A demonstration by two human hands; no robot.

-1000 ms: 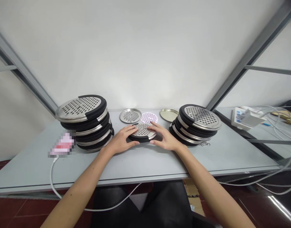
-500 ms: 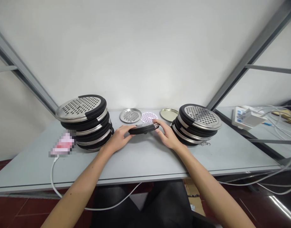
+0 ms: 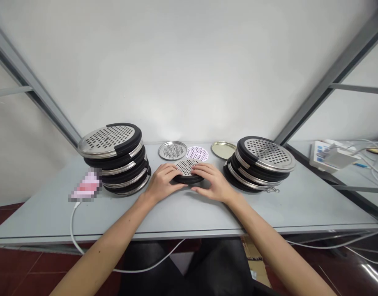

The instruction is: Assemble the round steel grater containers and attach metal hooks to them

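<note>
A round, flat tin (image 3: pixel 186 166) with a slotted metal top and a black rim sits on the table between my hands. On its left side, my left hand (image 3: pixel 164 180) has fingers over the top edge and the thumb along the front. My right hand (image 3: pixel 212 179) grips the right side the same way, fingers curled over the slotted face. Just behind the tin are a loose slotted metal disc (image 3: pixel 172 151), a pale lilac slotted disc (image 3: pixel 197 154) and a plain gold-toned lid (image 3: pixel 222 150). The tin's underside is hidden.
Stacks of similar slotted tins stand at the left (image 3: pixel 121 164) and right (image 3: pixel 259 164). A blurred pink object (image 3: pixel 86 187) with a white cable (image 3: pixel 72 224) lies at far left. A power strip (image 3: pixel 320 156) with plugs is at far right, beyond a metal post (image 3: pixel 318 96).
The tin has gone from tilted edge-on to lying with its slotted face up. Both hands have closed further over its top. The view has shifted slightly.
</note>
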